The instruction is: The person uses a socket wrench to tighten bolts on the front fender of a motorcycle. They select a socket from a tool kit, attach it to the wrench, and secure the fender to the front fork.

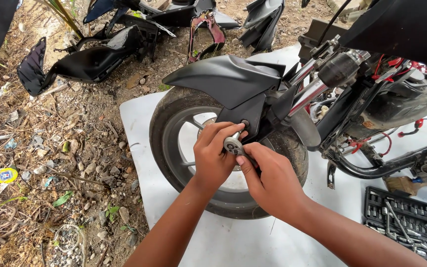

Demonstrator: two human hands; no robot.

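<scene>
A: 2 bare forearms come up from the bottom edge and meet in the middle. Left hand (pixel 214 157) is curled, fingers bent forward, thumb up top.

B: Right hand (pixel 272 179) sits just beside it, knuckles up, thumb and forefinger pinched at the tips. Both wrists nearly straight, hands touching.

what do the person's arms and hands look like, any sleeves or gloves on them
Both arms are bare from the bottom edge of the picture up to the wrists, with no sleeves showing. The left hand and the right hand wear no gloves, and no rings, watch or wristband can be seen. The fingers are bare too, with short, unpainted nails.
</scene>
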